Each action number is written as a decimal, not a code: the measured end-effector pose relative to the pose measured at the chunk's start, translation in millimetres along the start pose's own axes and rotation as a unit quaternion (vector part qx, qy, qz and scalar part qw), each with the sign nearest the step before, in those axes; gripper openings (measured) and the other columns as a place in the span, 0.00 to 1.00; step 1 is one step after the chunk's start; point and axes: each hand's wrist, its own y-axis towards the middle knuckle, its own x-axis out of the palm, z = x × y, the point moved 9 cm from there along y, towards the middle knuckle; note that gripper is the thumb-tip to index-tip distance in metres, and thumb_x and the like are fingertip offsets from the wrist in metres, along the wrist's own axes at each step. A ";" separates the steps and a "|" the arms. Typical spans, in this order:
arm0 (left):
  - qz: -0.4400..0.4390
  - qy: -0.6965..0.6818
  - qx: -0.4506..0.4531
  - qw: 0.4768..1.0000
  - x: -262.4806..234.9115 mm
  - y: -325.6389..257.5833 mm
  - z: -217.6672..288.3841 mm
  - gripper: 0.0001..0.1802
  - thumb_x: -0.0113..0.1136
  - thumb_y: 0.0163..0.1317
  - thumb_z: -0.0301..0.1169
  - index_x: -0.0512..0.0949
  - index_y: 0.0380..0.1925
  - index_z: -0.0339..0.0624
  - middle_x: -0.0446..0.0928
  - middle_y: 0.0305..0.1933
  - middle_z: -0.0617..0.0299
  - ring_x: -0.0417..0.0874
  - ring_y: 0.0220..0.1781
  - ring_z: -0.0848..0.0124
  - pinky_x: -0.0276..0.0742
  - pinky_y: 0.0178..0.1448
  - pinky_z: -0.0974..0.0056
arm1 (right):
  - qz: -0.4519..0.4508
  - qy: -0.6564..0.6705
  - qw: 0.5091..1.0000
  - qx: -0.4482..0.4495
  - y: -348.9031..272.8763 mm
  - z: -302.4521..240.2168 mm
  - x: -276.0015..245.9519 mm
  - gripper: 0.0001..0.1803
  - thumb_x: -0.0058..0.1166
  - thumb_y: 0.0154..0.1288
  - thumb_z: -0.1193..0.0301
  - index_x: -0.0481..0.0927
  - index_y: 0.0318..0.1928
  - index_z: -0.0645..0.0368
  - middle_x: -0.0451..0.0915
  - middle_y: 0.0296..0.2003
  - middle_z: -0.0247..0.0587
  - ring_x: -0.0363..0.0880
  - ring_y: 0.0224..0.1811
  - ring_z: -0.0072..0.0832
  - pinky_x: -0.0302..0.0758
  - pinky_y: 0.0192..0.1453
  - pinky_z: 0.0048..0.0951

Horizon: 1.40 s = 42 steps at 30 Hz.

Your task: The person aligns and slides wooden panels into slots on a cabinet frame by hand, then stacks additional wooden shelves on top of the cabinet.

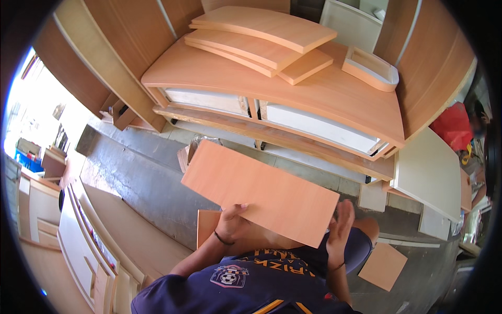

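- Board (261, 191): a flat wooden rectangle, it was held up over the person's lap, tilted so that its right end sat nearer the body, in front of the cabinet (204, 76).
- Left hand (231, 225): its grip was clasped on the board's near edge, thumb on the upper face, other fingers hidden beneath.
- Right hand (340, 230): its grip was released, fingers extended just beside the board's right end; whether it touched could not be told.
- Stacked panels (266, 27): these lay on the cabinet, left of a small box (366, 75) with a rounded end.
- Square piece (384, 266): it lay on the floor (141, 165), right of the person.
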 end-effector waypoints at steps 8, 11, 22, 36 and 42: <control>-0.087 0.031 -0.016 0.996 19.5 7.5 -3.0 0.31 0.60 0.56 0.26 0.63 0.61 0.34 0.72 0.59 0.52 0.72 0.63 0.57 0.66 0.67 0.51 | -0.086 0.265 0.945 0.171 3.0 3.4 33.0 0.26 0.56 0.66 0.63 0.67 0.59 0.62 0.74 0.55 0.41 0.74 0.57 0.29 0.72 0.59 0.33; -0.121 0.411 0.018 0.903 10.4 13.3 -8.9 0.40 0.66 0.55 0.41 0.60 0.63 0.35 0.70 0.61 0.51 0.73 0.62 0.55 0.69 0.65 0.52 | -0.035 0.256 0.964 0.065 22.1 -18.1 6.2 0.25 0.59 0.64 0.64 0.70 0.56 0.63 0.77 0.51 0.42 0.75 0.54 0.29 0.72 0.58 0.32; 0.056 0.631 0.296 0.715 59.1 12.2 50.6 0.19 0.58 0.64 0.35 0.73 0.52 0.39 0.77 0.52 0.52 0.79 0.52 0.62 0.73 0.58 0.58 | 0.054 0.146 0.971 -0.180 67.2 -58.1 -87.5 0.23 0.65 0.59 0.64 0.75 0.48 0.66 0.79 0.44 0.40 0.76 0.47 0.26 0.70 0.54 0.29; -0.027 0.882 0.163 0.441 54.8 -11.4 13.1 0.23 0.61 0.56 0.47 0.78 0.45 0.43 0.78 0.41 0.56 0.79 0.47 0.59 0.74 0.51 0.54 | 0.026 0.071 0.963 -0.259 150.6 -82.1 -107.3 0.19 0.57 0.64 0.63 0.74 0.46 0.67 0.78 0.44 0.46 0.77 0.47 0.33 0.74 0.53 0.36; 0.078 0.885 0.087 0.450 35.9 -20.3 38.0 0.22 0.62 0.54 0.51 0.76 0.37 0.45 0.80 0.36 0.54 0.83 0.34 0.51 0.78 0.38 0.50 | 0.022 0.072 0.957 -0.281 177.2 -70.7 -90.9 0.18 0.59 0.63 0.63 0.74 0.45 0.65 0.78 0.41 0.43 0.78 0.44 0.30 0.76 0.49 0.34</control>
